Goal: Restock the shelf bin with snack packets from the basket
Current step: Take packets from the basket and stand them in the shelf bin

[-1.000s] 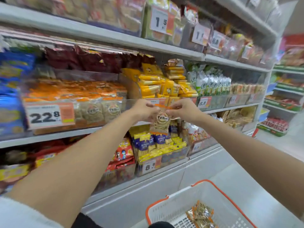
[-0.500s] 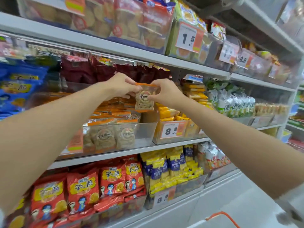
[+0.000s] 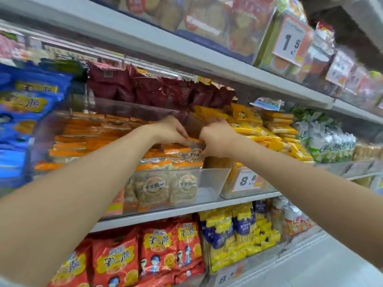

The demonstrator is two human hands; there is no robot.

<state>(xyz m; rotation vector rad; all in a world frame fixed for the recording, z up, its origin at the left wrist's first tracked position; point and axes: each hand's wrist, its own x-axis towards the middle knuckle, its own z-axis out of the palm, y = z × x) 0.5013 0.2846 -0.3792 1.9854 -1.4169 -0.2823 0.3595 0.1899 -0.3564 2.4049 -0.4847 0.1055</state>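
Observed: snack packet (image 3: 194, 146) was pinched at either end by left hand (image 3: 170, 131) and right hand (image 3: 218, 139), long axis left-right, just above the shelf bin (image 3: 209, 183) stack.

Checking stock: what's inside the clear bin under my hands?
Orange-topped snack packets stacked in the clear bin; left hand and right hand pinch another packet above them. Lower layers and back are covered.

The grey shelf (image 3: 157, 216) carries a clear bin (image 3: 209, 183) of orange-topped packets (image 3: 149, 186) beside a yellow-packet bin (image 3: 238, 193).
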